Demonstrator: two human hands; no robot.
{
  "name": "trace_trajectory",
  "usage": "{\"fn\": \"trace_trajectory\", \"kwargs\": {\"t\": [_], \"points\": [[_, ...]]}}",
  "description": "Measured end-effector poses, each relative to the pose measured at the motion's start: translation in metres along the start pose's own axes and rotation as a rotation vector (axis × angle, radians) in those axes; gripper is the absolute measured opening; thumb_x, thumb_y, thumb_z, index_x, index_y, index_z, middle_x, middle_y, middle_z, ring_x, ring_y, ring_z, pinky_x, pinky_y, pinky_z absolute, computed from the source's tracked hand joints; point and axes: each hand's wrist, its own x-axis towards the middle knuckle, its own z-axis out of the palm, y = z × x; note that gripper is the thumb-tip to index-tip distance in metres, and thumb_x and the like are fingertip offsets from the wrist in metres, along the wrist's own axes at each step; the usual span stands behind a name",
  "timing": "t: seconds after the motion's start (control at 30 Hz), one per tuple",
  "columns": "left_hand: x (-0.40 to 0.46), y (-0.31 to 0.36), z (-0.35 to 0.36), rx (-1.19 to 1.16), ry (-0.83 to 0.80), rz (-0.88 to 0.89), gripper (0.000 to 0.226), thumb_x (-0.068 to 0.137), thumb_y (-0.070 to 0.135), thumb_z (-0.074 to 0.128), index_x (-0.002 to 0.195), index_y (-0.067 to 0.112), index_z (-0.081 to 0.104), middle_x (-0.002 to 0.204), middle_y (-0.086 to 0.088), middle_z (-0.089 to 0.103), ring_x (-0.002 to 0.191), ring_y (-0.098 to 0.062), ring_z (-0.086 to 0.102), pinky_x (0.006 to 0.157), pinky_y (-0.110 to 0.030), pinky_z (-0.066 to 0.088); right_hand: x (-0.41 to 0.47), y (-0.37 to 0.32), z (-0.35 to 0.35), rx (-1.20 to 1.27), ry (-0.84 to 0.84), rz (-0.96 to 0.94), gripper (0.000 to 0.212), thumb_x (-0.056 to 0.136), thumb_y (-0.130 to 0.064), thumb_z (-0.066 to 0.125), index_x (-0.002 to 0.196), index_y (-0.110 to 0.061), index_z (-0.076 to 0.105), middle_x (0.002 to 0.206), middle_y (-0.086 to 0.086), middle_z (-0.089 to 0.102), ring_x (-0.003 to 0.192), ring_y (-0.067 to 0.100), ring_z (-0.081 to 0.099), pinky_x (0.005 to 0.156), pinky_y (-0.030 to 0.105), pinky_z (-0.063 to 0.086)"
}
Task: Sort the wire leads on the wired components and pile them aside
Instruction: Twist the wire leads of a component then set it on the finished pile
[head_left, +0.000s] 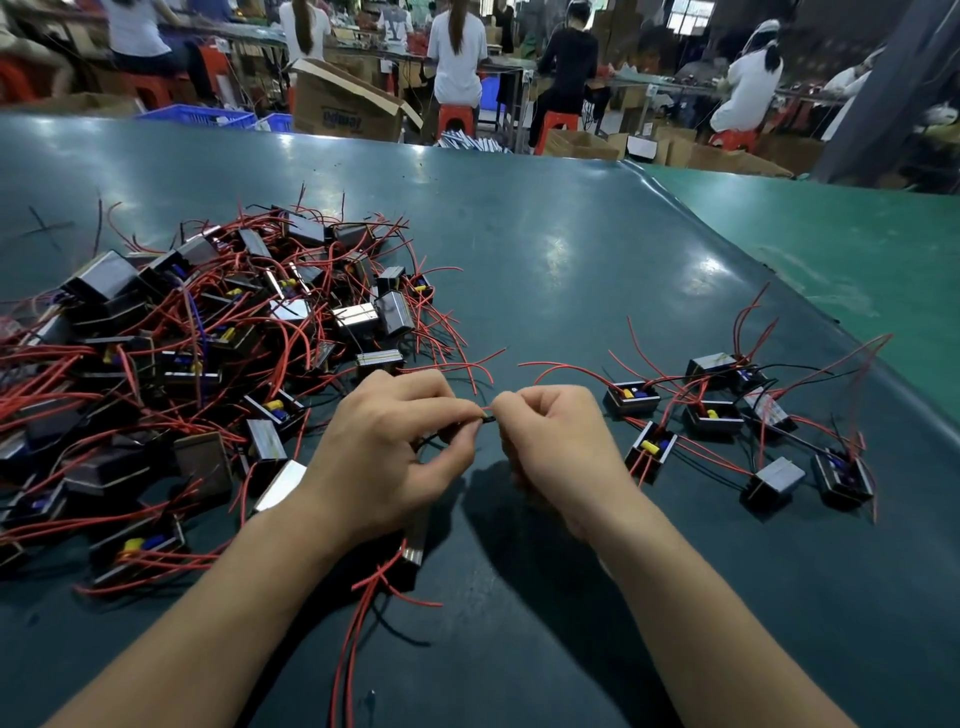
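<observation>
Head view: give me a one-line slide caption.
Both hands, left hand and right hand, pinch a black lead between the large tangled pile and the smaller group.

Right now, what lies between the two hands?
In the head view, a short black wire lead spans the gap; left hand and right hand pinch its ends.

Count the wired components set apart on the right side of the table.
7, loosely grouped: back, back right, left, middle, right, front left, front middle, though an eighth sits front right, so 8.
</observation>
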Motion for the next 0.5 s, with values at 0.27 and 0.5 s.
{"fn": "trace_trajectory", "kwargs": {"t": [0.27, 0.5], "points": [[0.0028, 0.0036, 0.0017, -0.416, 0.092, -0.272, 0.009, 0.085, 0.013, 0.067, 0.086, 0.015, 0.076, 0.070, 0.001, 0.065, 0.063, -0.013, 0.055, 0.062, -0.034, 0.046, -0.0007, 0.0030, -0.0021, -0.165, 0.226, -0.657, 0.029, 0.093, -0.027, 0.061, 0.066, -0.017, 0.061, 0.052, 0.001, 0.055, 0.046, 0.020, 0.050, 0.048, 0.038, 0.041], [0.0046, 0.0068, 0.0006, -0.641, 0.153, -0.472, 0.013, 0.082, 0.023, 0.067, 0.087, 0.016, 0.077, 0.074, -0.014, 0.069, 0.068, -0.020, 0.060, 0.064, -0.036, 0.049, 0.0010, 0.0080, 0.0001, -0.152, 0.267, -0.739, 0.014, 0.089, -0.021, 0.069, 0.085, -0.008, 0.066, 0.078, -0.002, 0.062, 0.061, 0.007, 0.054, 0.054, 0.013, 0.039]]}}
